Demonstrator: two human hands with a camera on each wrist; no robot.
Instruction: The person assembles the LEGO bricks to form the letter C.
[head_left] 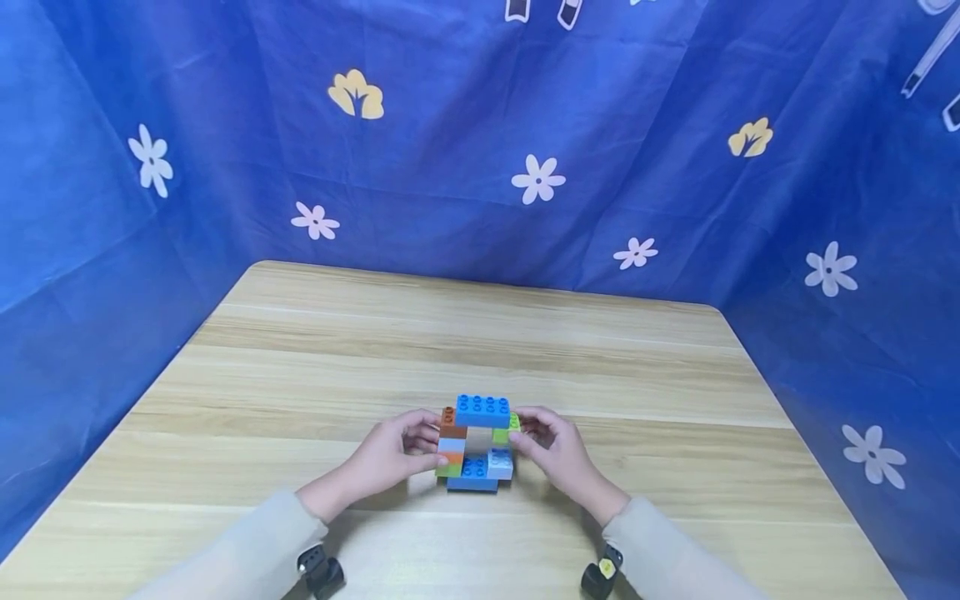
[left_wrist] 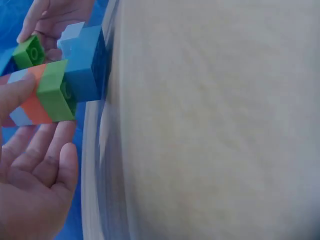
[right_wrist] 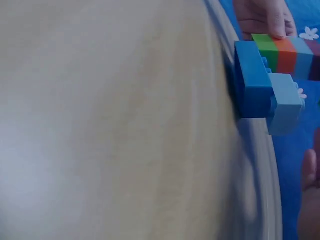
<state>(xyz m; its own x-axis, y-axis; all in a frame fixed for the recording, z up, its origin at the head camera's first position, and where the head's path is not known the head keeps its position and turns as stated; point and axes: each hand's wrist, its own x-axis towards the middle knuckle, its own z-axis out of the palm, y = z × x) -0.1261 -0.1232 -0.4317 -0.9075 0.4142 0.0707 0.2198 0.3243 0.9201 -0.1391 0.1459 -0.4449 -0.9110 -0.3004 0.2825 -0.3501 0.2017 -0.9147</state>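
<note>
Toy building bricks form a frame shape on the table. At its base is a blue brick (head_left: 472, 483), with a light blue brick (head_left: 500, 467) on its right end. My left hand (head_left: 393, 452) grips the left column, its thumb by the orange brick (left_wrist: 36, 107), which sits between a green brick (left_wrist: 54, 90) and a pale blue one. A brown brick (head_left: 452, 429) tops that column. Across the top lies another blue brick (head_left: 482, 412). Under its right end, my right hand (head_left: 557, 457) pinches a lime green brick (head_left: 501, 435); a gap separates this from the light blue brick below.
The wood-grain table (head_left: 480, 333) extends around the bricks on all sides. Blue cloth (head_left: 450, 150) with flower prints hangs behind it and along both sides. Each wrist wears a strap with a small dark camera (head_left: 322, 573).
</note>
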